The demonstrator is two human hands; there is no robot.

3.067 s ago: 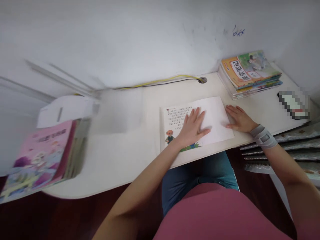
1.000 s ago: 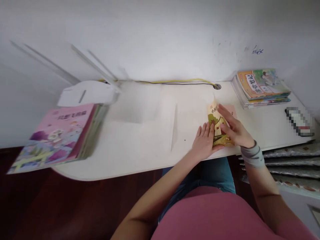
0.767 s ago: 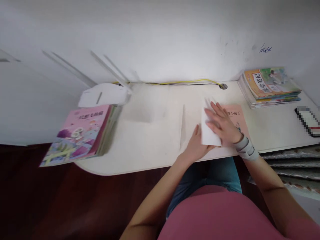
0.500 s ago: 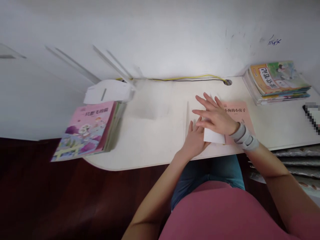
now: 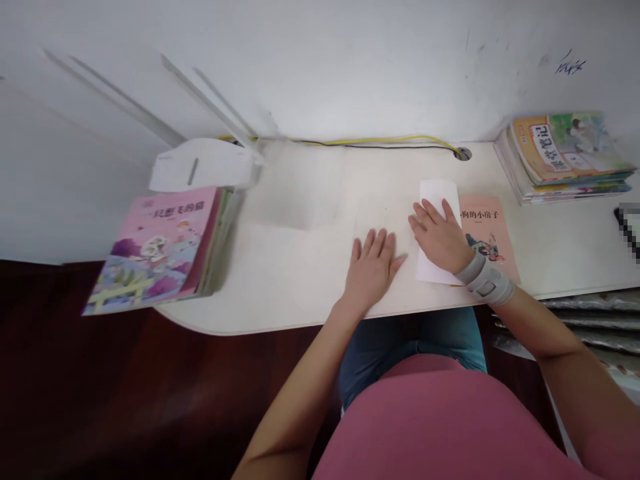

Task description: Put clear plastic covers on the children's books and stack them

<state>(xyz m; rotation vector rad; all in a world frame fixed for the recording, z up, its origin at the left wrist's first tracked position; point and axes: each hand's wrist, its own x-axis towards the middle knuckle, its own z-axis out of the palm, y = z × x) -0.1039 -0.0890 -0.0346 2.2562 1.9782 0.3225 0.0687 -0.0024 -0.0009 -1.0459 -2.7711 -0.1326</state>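
The right hand lay on a white page, grip wide (quite flat, too); the left hand, also wide, covered the surface.

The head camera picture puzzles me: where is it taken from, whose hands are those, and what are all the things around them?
There is no machine arm here. A person wears the camera on their head, so you look down past their pink top at their own bare hands. The right hand, with a grey wristband, lies flat on a white page that covers the left part of a pink-covered book. The left hand rests palm down beside them. Neither has anything in its grip. The white desk also bears two stacks of books, left and right, and a white device.
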